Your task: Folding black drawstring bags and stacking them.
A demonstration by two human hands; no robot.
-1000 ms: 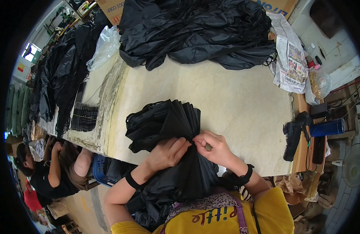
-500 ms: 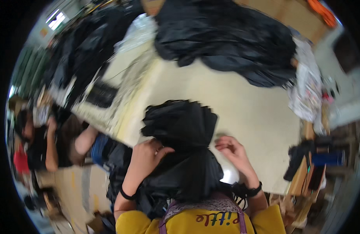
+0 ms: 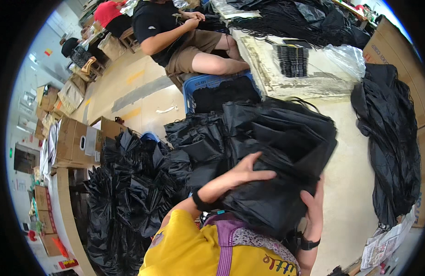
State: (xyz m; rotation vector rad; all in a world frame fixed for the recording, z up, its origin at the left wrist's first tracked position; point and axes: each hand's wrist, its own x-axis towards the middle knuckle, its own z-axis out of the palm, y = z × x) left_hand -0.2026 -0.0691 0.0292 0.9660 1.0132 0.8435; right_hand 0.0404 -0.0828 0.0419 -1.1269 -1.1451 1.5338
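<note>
A thick stack of black folded fabric pieces (image 3: 286,147), looking like thin bags, is tilted at the table's near left edge, in front of my body. My left hand (image 3: 249,172) rests on its near left side, thumb and forefinger spread apart; its other fingers are partly hidden. At the stack's right edge my right hand (image 3: 314,202) has its thumb against the near face and its fingers round the side. More black pieces (image 3: 198,147) lie against the stack on the left, and a large bundled heap of them (image 3: 129,198) hangs further left.
A blue crate (image 3: 189,85) with black material stands beyond the stack, near a seated person (image 3: 175,41). The pale table (image 3: 346,184) carries a pile of small black strips (image 3: 291,60), clear plastic (image 3: 346,60) and a long black bundle (image 3: 392,142). Cardboard boxes (image 3: 74,142) are at left.
My view has swung left. The black stack has gone from the tabletop before me to the left edge beside the other black pieces. My right hand, formerly apart from it, now touches its side.
</note>
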